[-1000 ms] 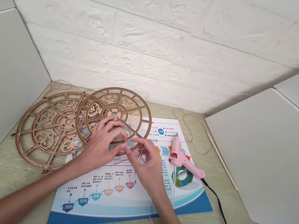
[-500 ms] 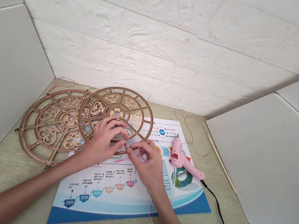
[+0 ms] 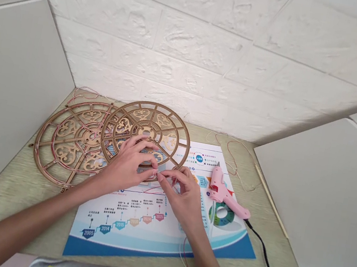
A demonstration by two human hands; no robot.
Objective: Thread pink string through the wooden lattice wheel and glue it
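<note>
My left hand (image 3: 134, 160) is over the lower part of a round brown openwork wheel (image 3: 182, 155), thumb and forefinger pinched together. My right hand (image 3: 184, 194) meets it fingertip to fingertip near the wheel's lower rim, also closed in a pinch. Between and under the fingers run thin red and white wires (image 3: 155, 190); the ends are too small to make out. A second brown wheel (image 3: 66, 155), with reddish wire along its rings, lies to the left, partly under the first. Both rest partly on a printed poster sheet (image 3: 99, 248).
A pink glue gun (image 3: 223, 192) lies right of my right hand, its black cord (image 3: 264, 247) running off the table's front edge. Loose wires (image 3: 235, 164) and a thin stick (image 3: 271, 203) lie farther right. White panels (image 3: 322, 196) and a white brick-pattern wall (image 3: 192, 53) enclose the table.
The camera view has shifted slightly, so everything sits a little farther right. Both hands keep their pinch at the wheel's lower rim, with small finger movements only.
</note>
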